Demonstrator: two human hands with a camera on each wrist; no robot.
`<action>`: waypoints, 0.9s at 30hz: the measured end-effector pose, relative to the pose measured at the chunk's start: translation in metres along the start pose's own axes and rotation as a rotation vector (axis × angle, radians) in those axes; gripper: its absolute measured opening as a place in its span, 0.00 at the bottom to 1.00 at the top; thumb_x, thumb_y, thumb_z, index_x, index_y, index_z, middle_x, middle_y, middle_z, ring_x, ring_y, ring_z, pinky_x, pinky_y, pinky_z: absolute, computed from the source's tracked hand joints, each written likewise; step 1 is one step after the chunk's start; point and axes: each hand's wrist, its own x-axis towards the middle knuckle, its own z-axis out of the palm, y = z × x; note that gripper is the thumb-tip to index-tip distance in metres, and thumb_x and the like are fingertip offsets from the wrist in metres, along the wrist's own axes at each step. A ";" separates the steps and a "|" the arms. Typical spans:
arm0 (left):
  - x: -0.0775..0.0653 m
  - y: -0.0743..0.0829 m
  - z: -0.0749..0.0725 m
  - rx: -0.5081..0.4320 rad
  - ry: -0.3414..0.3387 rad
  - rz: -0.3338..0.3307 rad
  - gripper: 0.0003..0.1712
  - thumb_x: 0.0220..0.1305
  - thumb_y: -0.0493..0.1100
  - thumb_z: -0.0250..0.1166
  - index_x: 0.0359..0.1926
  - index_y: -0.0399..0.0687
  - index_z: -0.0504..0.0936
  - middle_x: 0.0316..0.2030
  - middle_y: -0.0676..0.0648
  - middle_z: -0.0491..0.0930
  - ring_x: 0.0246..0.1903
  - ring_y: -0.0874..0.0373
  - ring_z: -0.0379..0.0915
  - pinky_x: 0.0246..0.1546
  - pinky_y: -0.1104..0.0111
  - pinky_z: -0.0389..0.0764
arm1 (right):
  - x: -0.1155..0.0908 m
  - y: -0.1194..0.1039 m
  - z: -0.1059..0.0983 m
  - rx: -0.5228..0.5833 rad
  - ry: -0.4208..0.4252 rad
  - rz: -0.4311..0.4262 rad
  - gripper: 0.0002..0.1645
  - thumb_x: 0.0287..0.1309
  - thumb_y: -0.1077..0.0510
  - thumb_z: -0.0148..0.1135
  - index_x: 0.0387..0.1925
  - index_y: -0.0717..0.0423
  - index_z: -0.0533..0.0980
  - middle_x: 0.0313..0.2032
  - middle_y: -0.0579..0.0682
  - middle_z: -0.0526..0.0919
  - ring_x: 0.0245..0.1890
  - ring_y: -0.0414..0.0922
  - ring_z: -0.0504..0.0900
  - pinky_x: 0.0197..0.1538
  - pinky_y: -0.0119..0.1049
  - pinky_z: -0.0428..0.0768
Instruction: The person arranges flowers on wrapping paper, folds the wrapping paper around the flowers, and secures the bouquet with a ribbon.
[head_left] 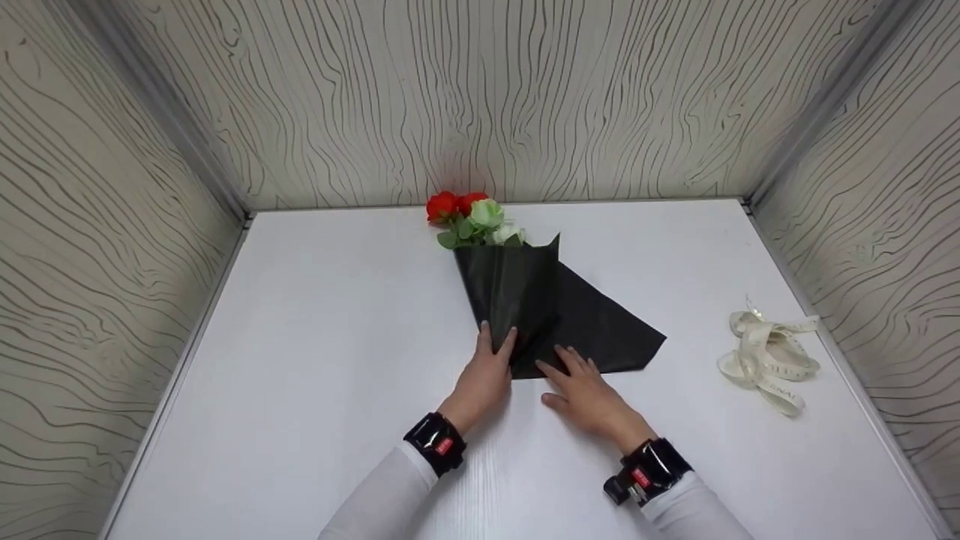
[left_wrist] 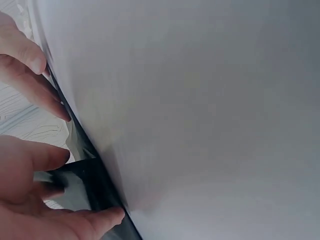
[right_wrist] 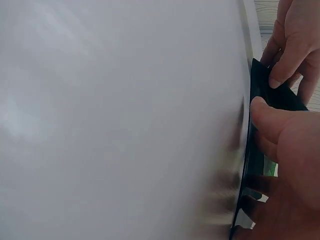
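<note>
Black wrapping paper [head_left: 607, 322] lies on the white table, its left side folded over a bouquet. Red roses [head_left: 442, 206] and a pale green rose [head_left: 487, 214] with leaves stick out at the top; the stems are hidden. My left hand [head_left: 484, 382] presses the folded part near its lower tip, its extended fingers lying on the paper. Beside it, my right hand [head_left: 592, 397] rests spread fingers on the lower edge of the unfolded right flap. In the right wrist view, the right thumb [right_wrist: 267, 112] lies at the paper's edge.
A heap of cream ribbon [head_left: 772, 360] with lettering lies at the right of the table [head_left: 315, 322]. Wood-patterned panels [head_left: 465, 97] stand behind and on both sides, with grey metal posts at the corners.
</note>
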 end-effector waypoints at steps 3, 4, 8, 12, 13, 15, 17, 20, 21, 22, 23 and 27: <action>-0.002 -0.001 0.001 0.089 -0.032 0.023 0.32 0.63 0.39 0.56 0.67 0.54 0.60 0.64 0.28 0.48 0.59 0.38 0.56 0.47 0.58 0.73 | -0.001 0.000 -0.001 0.011 0.014 -0.021 0.31 0.61 0.43 0.52 0.64 0.47 0.64 0.65 0.60 0.55 0.66 0.57 0.48 0.62 0.56 0.51; -0.002 -0.002 0.001 0.111 -0.045 0.029 0.31 0.63 0.40 0.56 0.67 0.54 0.61 0.65 0.29 0.49 0.61 0.38 0.54 0.50 0.57 0.71 | -0.001 0.000 -0.001 0.011 0.019 -0.028 0.31 0.60 0.44 0.53 0.64 0.47 0.64 0.65 0.60 0.55 0.66 0.58 0.48 0.62 0.56 0.52; -0.004 -0.005 0.000 0.174 -0.059 0.072 0.26 0.64 0.43 0.55 0.64 0.54 0.66 0.64 0.32 0.53 0.62 0.39 0.52 0.55 0.54 0.64 | -0.001 0.000 -0.001 0.002 0.024 -0.039 0.31 0.60 0.44 0.53 0.63 0.48 0.64 0.65 0.60 0.56 0.66 0.58 0.49 0.61 0.57 0.53; -0.008 -0.007 -0.001 0.194 -0.078 0.115 0.25 0.65 0.46 0.54 0.63 0.54 0.67 0.65 0.37 0.55 0.64 0.42 0.49 0.57 0.53 0.61 | -0.001 0.000 -0.002 0.023 0.014 -0.015 0.31 0.61 0.44 0.53 0.64 0.47 0.64 0.66 0.58 0.55 0.66 0.56 0.48 0.62 0.55 0.51; -0.009 -0.007 -0.001 0.198 -0.086 0.123 0.25 0.65 0.46 0.54 0.63 0.54 0.67 0.65 0.38 0.55 0.64 0.42 0.49 0.57 0.53 0.61 | -0.001 0.000 -0.002 0.037 0.014 -0.008 0.31 0.61 0.45 0.53 0.64 0.48 0.64 0.66 0.58 0.55 0.67 0.55 0.48 0.63 0.54 0.50; -0.011 -0.007 -0.002 0.205 -0.101 0.139 0.26 0.66 0.47 0.54 0.64 0.53 0.66 0.65 0.39 0.56 0.64 0.43 0.48 0.58 0.52 0.60 | 0.000 0.001 -0.002 0.058 0.013 0.007 0.31 0.61 0.45 0.53 0.63 0.50 0.64 0.66 0.58 0.55 0.67 0.54 0.48 0.63 0.53 0.50; -0.014 -0.007 -0.003 0.211 -0.116 0.154 0.27 0.65 0.47 0.54 0.65 0.52 0.64 0.65 0.40 0.56 0.64 0.43 0.48 0.58 0.52 0.60 | 0.000 0.001 -0.003 0.074 0.010 0.027 0.32 0.61 0.46 0.53 0.63 0.52 0.64 0.66 0.57 0.55 0.67 0.53 0.48 0.64 0.52 0.49; -0.017 -0.009 -0.005 0.205 -0.153 0.171 0.31 0.65 0.49 0.55 0.67 0.52 0.59 0.66 0.42 0.54 0.65 0.43 0.46 0.59 0.53 0.58 | 0.001 0.000 -0.004 0.113 0.033 0.068 0.32 0.60 0.47 0.55 0.61 0.61 0.64 0.66 0.59 0.55 0.66 0.53 0.51 0.63 0.51 0.51; -0.017 -0.009 -0.005 0.200 -0.165 0.176 0.32 0.64 0.49 0.55 0.68 0.52 0.58 0.67 0.42 0.53 0.65 0.43 0.45 0.59 0.53 0.57 | 0.001 -0.001 -0.003 0.125 0.054 0.084 0.31 0.60 0.48 0.56 0.58 0.63 0.64 0.65 0.60 0.54 0.65 0.53 0.53 0.63 0.51 0.54; -0.018 -0.010 -0.005 0.198 -0.176 0.180 0.33 0.64 0.50 0.55 0.68 0.52 0.57 0.67 0.43 0.52 0.65 0.44 0.44 0.60 0.52 0.56 | 0.002 -0.002 -0.003 0.134 0.082 0.098 0.30 0.59 0.49 0.57 0.56 0.63 0.64 0.65 0.60 0.54 0.64 0.53 0.56 0.61 0.50 0.58; -0.018 -0.010 -0.005 0.196 -0.186 0.185 0.34 0.64 0.51 0.55 0.68 0.52 0.56 0.67 0.43 0.52 0.66 0.44 0.43 0.60 0.52 0.56 | 0.002 -0.003 -0.003 0.137 0.123 0.105 0.28 0.58 0.50 0.58 0.53 0.63 0.63 0.64 0.61 0.53 0.62 0.54 0.58 0.59 0.49 0.61; -0.019 -0.010 -0.006 0.209 -0.211 0.191 0.35 0.64 0.53 0.54 0.69 0.53 0.54 0.68 0.44 0.51 0.66 0.44 0.42 0.60 0.51 0.54 | 0.007 -0.009 -0.001 0.026 0.294 0.063 0.26 0.55 0.54 0.62 0.50 0.61 0.63 0.62 0.62 0.52 0.59 0.53 0.61 0.52 0.46 0.70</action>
